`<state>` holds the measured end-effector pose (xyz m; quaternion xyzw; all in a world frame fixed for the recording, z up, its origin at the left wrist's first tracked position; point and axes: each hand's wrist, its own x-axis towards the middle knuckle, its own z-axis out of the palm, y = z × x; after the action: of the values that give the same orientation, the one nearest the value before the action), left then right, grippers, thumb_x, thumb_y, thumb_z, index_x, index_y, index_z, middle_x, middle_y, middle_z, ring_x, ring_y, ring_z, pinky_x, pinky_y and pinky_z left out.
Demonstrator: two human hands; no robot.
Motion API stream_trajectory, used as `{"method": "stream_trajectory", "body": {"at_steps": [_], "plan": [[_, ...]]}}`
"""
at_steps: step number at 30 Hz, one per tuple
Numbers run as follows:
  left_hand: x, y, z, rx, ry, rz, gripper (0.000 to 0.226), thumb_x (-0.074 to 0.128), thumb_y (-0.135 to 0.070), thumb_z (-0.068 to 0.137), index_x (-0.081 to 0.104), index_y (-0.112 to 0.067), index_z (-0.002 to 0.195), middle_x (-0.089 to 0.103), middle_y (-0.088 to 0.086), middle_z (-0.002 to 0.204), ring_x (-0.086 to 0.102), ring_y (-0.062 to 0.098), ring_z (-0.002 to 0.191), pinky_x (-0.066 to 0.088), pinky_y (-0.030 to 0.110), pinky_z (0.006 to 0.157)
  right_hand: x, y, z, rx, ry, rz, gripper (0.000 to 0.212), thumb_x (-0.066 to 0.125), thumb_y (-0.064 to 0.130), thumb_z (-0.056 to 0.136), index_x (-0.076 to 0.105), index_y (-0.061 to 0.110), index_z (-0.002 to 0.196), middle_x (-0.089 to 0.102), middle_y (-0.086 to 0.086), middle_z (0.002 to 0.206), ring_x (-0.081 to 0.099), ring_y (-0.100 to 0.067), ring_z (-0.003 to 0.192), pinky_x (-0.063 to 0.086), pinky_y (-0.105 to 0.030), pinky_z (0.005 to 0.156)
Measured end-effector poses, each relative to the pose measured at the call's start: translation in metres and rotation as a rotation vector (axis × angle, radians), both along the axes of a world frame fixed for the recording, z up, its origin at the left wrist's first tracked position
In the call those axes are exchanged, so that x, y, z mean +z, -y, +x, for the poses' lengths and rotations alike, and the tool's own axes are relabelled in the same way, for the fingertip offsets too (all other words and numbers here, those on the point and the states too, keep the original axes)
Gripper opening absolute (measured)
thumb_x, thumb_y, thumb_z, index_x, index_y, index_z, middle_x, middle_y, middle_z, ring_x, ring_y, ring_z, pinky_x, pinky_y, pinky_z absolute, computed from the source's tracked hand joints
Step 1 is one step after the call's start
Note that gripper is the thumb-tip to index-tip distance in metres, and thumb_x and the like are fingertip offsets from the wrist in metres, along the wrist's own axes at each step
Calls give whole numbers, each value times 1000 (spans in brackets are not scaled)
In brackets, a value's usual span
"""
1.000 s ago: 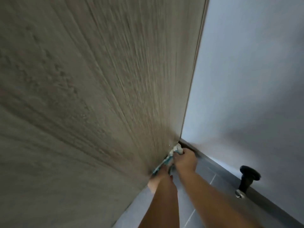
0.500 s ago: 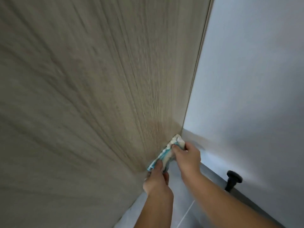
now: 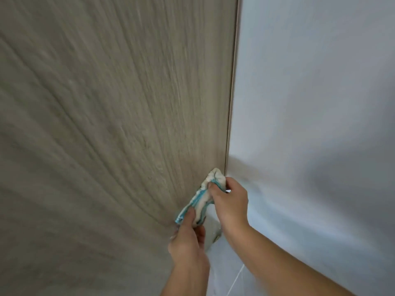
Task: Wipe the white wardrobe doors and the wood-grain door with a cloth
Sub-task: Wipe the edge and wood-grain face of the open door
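Observation:
The wood-grain door (image 3: 111,116) fills the left and middle of the head view, seen from close up. A white cloth with blue stripes (image 3: 203,196) lies stretched against the door's lower right part, near its edge. My right hand (image 3: 229,201) grips the cloth's upper end with curled fingers. My left hand (image 3: 188,238) pinches the lower end between thumb and fingers. No white wardrobe doors are in sight.
A white wall (image 3: 316,124) stands right of the door's edge. Grey floor tiles (image 3: 222,280) show below, between my forearms.
Both hands and the cloth have moved up the door, away from its bottom corner. The black doorstop on the floor has dropped out of view as my head tilted up.

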<state>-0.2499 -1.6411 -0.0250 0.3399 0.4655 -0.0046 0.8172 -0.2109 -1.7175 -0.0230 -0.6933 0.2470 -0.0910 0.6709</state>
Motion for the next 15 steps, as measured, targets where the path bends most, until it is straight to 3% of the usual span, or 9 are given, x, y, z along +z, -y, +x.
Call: {"method": "stream_trajectory", "body": {"at_steps": [4, 7, 11, 15], "plan": [[91, -10, -8, -33, 46, 9, 13, 69, -11, 86, 65, -5, 97, 68, 11, 97, 62, 15, 75, 46, 12, 41, 90, -7, -5, 7, 47, 4, 13, 68, 15, 80, 60, 14, 70, 57, 1, 65, 48, -5, 56, 39, -15, 51], [172, -24, -19, -56, 96, 3, 8, 68, -9, 86, 64, -4, 92, 68, 13, 95, 62, 16, 75, 46, 12, 41, 169, -17, -15, 28, 101, 3, 11, 68, 15, 81, 62, 13, 72, 61, -4, 69, 51, -7, 59, 41, -18, 53], [279, -43, -40, -70, 235, 12, 16, 65, -11, 89, 65, -5, 104, 69, 10, 95, 64, 15, 74, 45, 11, 41, 278, -34, -32, 61, 238, 7, 22, 67, 9, 83, 55, 14, 65, 51, 5, 59, 46, 1, 50, 37, -15, 49], [381, -66, -64, -43, 361, 22, 21, 65, -13, 89, 65, -5, 109, 70, 11, 102, 68, 13, 69, 46, 11, 43, 382, -55, -50, 89, 352, -8, 13, 67, 11, 83, 60, 6, 73, 53, 0, 63, 48, -8, 57, 41, -23, 54]]}}
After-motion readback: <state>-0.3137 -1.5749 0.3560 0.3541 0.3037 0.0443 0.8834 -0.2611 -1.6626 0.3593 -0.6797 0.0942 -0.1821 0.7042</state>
